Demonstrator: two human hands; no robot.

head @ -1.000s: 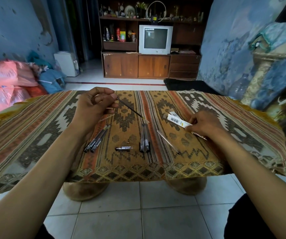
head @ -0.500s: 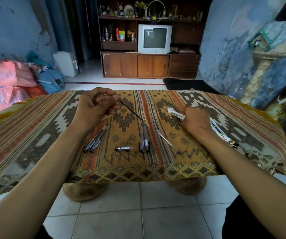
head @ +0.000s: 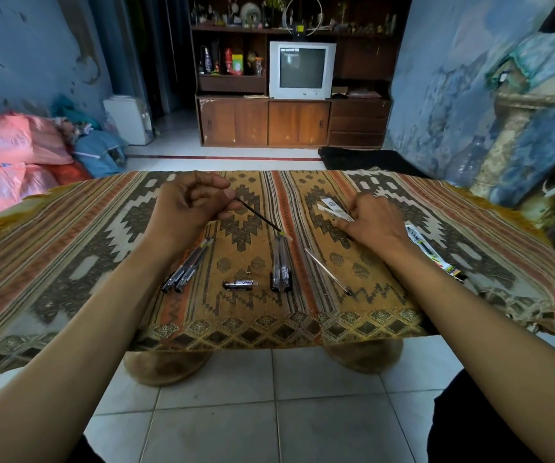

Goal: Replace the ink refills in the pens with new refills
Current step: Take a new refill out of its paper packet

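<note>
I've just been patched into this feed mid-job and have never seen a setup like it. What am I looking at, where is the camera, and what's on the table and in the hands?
There is no machine here: a person works with two bare hands, and the single wide-angle camera sits on their head, looking forward and down. That is why both forearms reach in from the bottom.

The left hand pinches a thin dark refill, its tip pointing down toward the table. The right hand has its fingers on a white packet lying on the patterned cloth.

On the cloth also lie a bunch of pens on the left, a second pen bunch in the middle, a small dark cap-like piece, a loose thin refill, and a printed wrapper at far right.
</note>
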